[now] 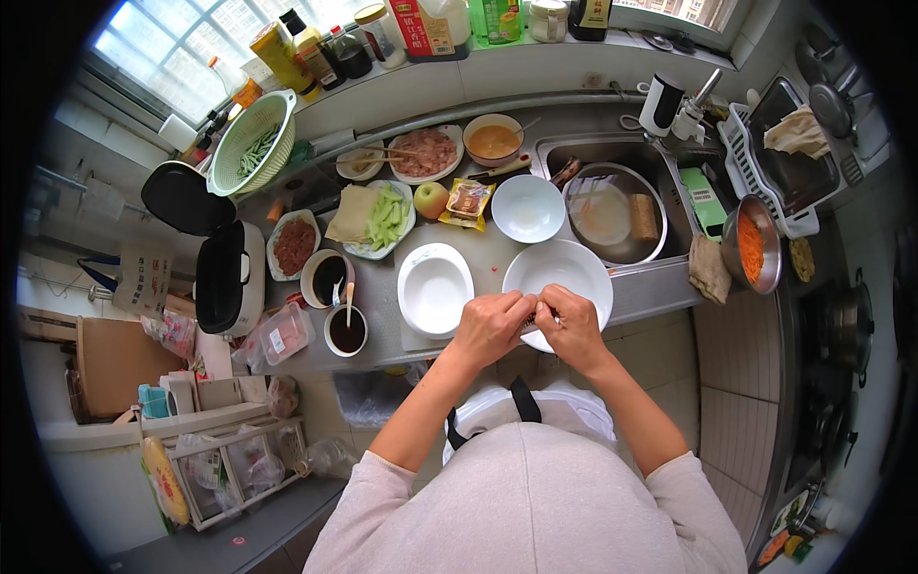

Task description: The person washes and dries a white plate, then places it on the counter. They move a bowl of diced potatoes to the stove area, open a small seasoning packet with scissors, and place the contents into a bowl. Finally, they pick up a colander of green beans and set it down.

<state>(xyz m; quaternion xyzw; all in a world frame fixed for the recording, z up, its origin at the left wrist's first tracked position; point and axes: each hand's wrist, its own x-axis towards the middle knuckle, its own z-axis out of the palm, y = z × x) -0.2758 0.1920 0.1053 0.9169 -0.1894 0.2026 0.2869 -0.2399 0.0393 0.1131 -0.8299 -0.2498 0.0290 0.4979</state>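
My left hand (491,324) and my right hand (572,323) meet over the near side of a large white bowl (556,265). Between their fingertips they pinch a small dark brown item (531,318), mostly hidden by the fingers, so I cannot tell what it is. Left of my hands stands a white oval bowl (435,290) on a pale cutting board (488,251). Behind the large bowl sits a pale blue-white bowl (528,208). A yellow snack packet (467,203) and a yellow-green apple (431,200) lie beyond the board.
A sink (556,147) at right holds a steel basin (663,247). Shredded carrot fills a metal bowl (751,250) near the dish rack (746,154). Two cups of dark sauce (346,331) (330,276), sliced celery (387,217) and plated meat (429,152) stand left and behind.
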